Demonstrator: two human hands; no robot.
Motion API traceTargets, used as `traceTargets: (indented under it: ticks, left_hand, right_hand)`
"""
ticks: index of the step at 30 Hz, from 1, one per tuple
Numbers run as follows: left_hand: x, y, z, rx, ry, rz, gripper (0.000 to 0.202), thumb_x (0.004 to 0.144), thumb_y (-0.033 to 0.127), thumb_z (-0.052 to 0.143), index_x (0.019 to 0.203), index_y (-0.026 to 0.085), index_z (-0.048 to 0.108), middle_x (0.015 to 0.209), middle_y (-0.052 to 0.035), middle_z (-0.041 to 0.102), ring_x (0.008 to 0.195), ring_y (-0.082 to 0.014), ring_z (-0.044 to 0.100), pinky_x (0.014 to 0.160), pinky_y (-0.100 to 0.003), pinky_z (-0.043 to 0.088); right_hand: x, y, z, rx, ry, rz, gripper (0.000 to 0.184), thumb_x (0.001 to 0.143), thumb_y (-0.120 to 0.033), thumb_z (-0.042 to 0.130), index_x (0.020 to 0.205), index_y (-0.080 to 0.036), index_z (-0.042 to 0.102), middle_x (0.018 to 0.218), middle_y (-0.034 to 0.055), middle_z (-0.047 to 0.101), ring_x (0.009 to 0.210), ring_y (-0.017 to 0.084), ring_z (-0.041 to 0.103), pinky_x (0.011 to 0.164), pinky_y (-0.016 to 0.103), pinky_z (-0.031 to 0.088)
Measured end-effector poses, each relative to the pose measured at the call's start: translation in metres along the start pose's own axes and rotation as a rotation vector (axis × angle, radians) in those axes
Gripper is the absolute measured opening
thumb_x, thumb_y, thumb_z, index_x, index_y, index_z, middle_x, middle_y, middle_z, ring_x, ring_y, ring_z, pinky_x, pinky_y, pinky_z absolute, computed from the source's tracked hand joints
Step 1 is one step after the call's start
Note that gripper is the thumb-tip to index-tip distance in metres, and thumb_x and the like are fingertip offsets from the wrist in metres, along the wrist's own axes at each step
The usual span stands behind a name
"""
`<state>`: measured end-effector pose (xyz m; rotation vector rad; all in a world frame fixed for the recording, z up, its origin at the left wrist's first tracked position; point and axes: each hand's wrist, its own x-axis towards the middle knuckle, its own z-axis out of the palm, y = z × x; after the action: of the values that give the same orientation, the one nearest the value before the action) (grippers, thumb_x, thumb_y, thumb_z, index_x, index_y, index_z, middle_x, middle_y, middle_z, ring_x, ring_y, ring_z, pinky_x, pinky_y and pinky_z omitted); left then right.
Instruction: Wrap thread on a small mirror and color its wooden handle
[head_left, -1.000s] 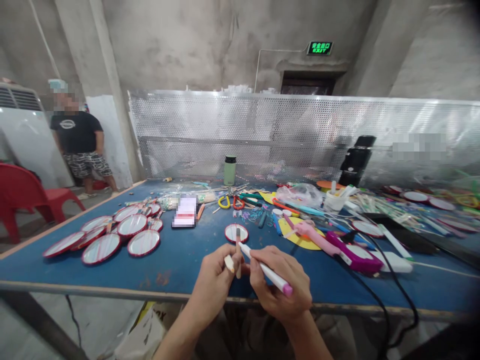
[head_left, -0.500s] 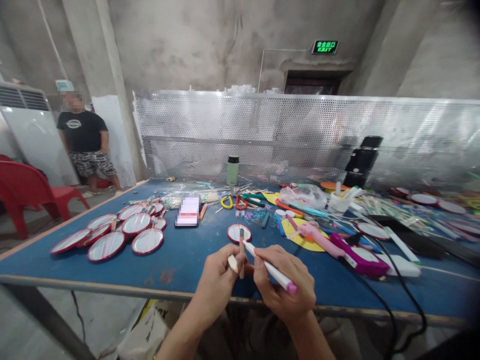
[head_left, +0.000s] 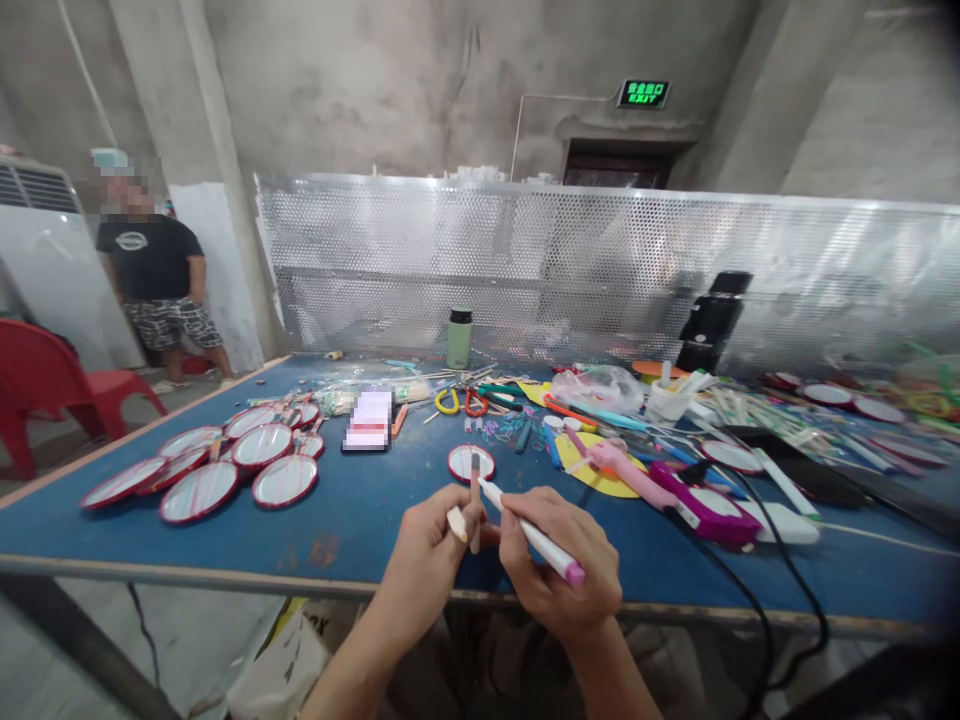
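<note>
My left hand (head_left: 435, 540) is closed around a flat wooden craft stick (head_left: 475, 488), held upright with its grey-coloured end at the top. A small whitish piece (head_left: 457, 524), perhaps a pen cap, also sticks out between its fingers. In my right hand (head_left: 566, 565) is a white marker (head_left: 546, 545) with a pink end, gripped like a pen. Its tip points at the stick's upper part; whether they touch I cannot tell. Just beyond the hands, a round red-rimmed mirror (head_left: 465, 459) lies on the blue table, partly covered by the stick.
Several red-rimmed round pieces (head_left: 201, 490) are piled at the left, near a phone (head_left: 368, 420). A green bottle (head_left: 460, 340) stands behind. Rightward lie a pink-and-purple tool (head_left: 697, 505), a yellow disc (head_left: 592, 480), a cup of markers (head_left: 667, 402) and black cables (head_left: 731, 580). A person (head_left: 154, 265) stands far left.
The whole view has shifted slightly, so things appear a little further left. Both hands keep their grips, with the marker tip still close to the stick.
</note>
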<state>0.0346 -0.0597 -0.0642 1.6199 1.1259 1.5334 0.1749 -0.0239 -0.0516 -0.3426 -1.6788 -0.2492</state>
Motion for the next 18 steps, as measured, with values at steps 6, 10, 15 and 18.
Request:
traceTargets:
  ticks: [6,10,15,18]
  left_hand:
    - [0.0006,-0.0002,0.0,-0.007,0.0,-0.001,0.033,0.095,0.037,0.05,0.069,0.017,0.054,0.064,0.0031,0.05,0.06,-0.0119,0.047,0.061,-0.02,0.04]
    - [0.0001,0.0002,-0.0006,0.008,0.001,0.009,0.034,0.095,0.036,0.049,0.068,0.017,0.053,0.064,0.0031,0.049,0.061,-0.0119,0.047,0.062,-0.02,0.039]
    - [-0.0006,0.0015,-0.0011,0.002,-0.006,0.009,0.033,0.095,0.036,0.049,0.068,0.017,0.053,0.064,0.0036,0.048,0.06,-0.0117,0.047,0.061,-0.02,0.04]
    - [-0.0007,0.0016,-0.0012,0.025,-0.003,0.012,0.033,0.095,0.035,0.048,0.068,0.017,0.053,0.064,0.0031,0.049,0.061,-0.0119,0.047,0.062,-0.021,0.039]
  right_hand:
    - [-0.0011,0.0003,-0.0008,-0.039,0.024,0.004,0.014,0.08,-0.006,0.063,0.09,-0.016,0.064,0.071,0.0019,0.069,0.063,0.015,0.067,0.061,0.025,0.054]
    - [-0.0001,0.0008,0.0,-0.018,0.017,0.01,0.014,0.081,-0.008,0.063,0.092,-0.017,0.065,0.071,0.0018,0.07,0.063,0.015,0.067,0.059,0.025,0.054]
    - [0.0014,0.0007,0.0007,0.005,0.0,0.019,0.016,0.082,-0.007,0.062,0.093,-0.017,0.065,0.071,0.0023,0.069,0.062,0.014,0.067,0.058,0.026,0.054]
    - [0.0015,0.0009,0.0005,-0.009,0.028,0.027,0.016,0.081,-0.006,0.063,0.093,-0.017,0.065,0.07,0.0022,0.069,0.061,0.015,0.066,0.057,0.026,0.054]
